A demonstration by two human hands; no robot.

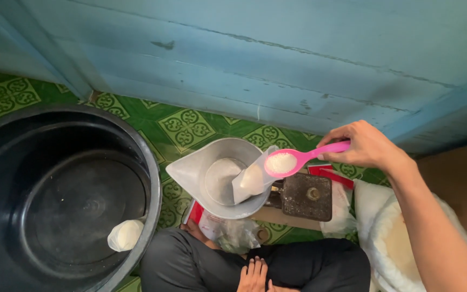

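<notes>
Glossy pink plastic spoon (304, 159) heaped with fine white grainy powder, pinched in the right hand (366, 145). Dull, smooth grey metal scoop pan (212, 176) holding a thin clear plastic bag (251, 178); beside it a rough, rusty dark metal scale platform (306, 196). Smooth matt black plastic tub (60, 200), chipped and cracked blue-painted wooden wall (277, 59), slightly shiny green patterned floor covering (187, 128).

Home floor, green patterned vinyl (187, 127), blue wall (277, 54)
</notes>
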